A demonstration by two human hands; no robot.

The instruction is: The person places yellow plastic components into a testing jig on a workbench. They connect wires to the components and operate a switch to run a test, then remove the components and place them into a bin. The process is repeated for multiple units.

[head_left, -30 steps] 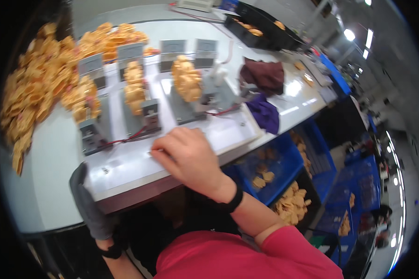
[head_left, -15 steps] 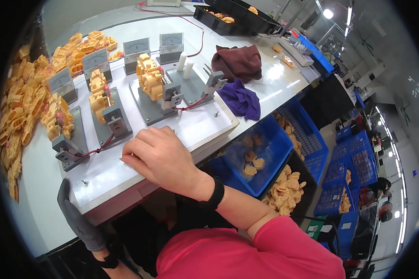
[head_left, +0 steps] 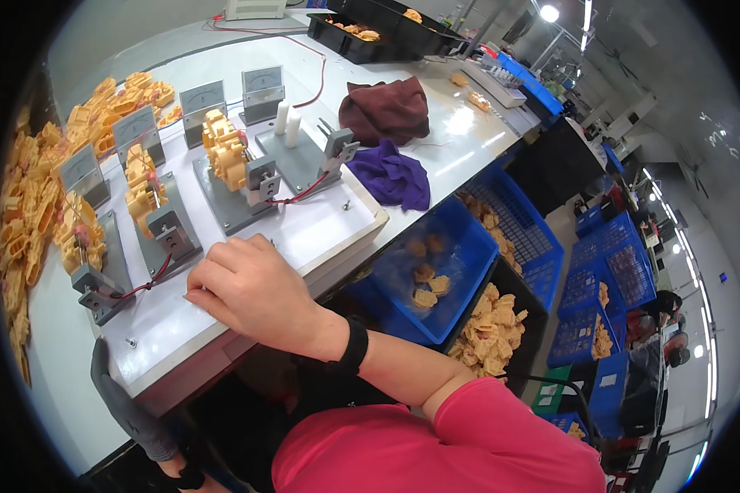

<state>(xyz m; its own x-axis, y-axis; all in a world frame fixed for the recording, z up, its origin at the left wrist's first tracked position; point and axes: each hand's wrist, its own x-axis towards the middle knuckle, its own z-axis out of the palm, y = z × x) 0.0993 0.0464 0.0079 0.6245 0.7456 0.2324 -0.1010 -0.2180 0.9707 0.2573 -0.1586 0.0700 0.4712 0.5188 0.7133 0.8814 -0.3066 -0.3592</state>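
View from the head camera, looking down on a long white bench that runs from lower left to upper right. A raised white base plate lies on its near edge and carries four grey test fixtures side by side, each with a small clamp block, a red lead and an upright grey panel meter behind it. Three fixtures hold stacked yellow plastic parts; the fourth, furthest right, holds two white cylinders. Loose yellow parts of the same kind are heaped along the left end of the bench. Beyond the fixtures lie a maroon cloth and, just beside it, a purple cloth; a black tray stands at the far end. Below the bench edge, blue crates and a black bin contain more yellow parts.

The right hand, bare, with a black wristband and a pink sleeve, rests knuckles-up on the base plate in front of the fixtures, fingers curled down against the surface; whether they pinch anything cannot be told. The left hand, in a dark grey glove, hangs below the bench edge at lower left, fingers extended and together, holding nothing visible.
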